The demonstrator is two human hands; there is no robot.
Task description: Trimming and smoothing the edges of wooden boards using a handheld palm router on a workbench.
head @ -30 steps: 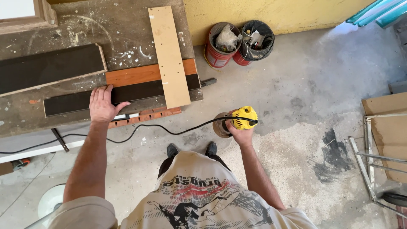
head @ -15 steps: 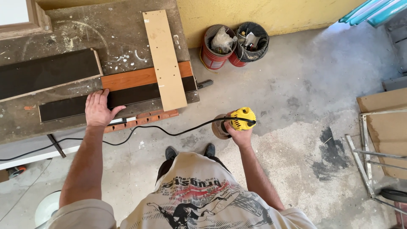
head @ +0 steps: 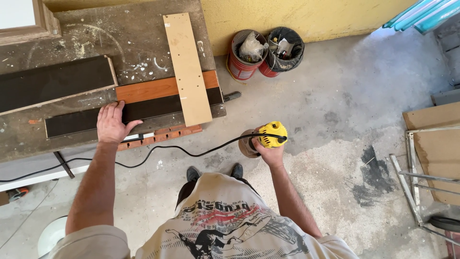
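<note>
Here the right hand [head: 272, 152] is clamping its fingers around a yellow trim router [head: 269, 136] beside the bench; the left hand [head: 113, 123] is lying flat, fingers apart, on a dark board [head: 86, 121]. The black cord [head: 182, 152], trailing below those fingers, may be snagging.
</note>
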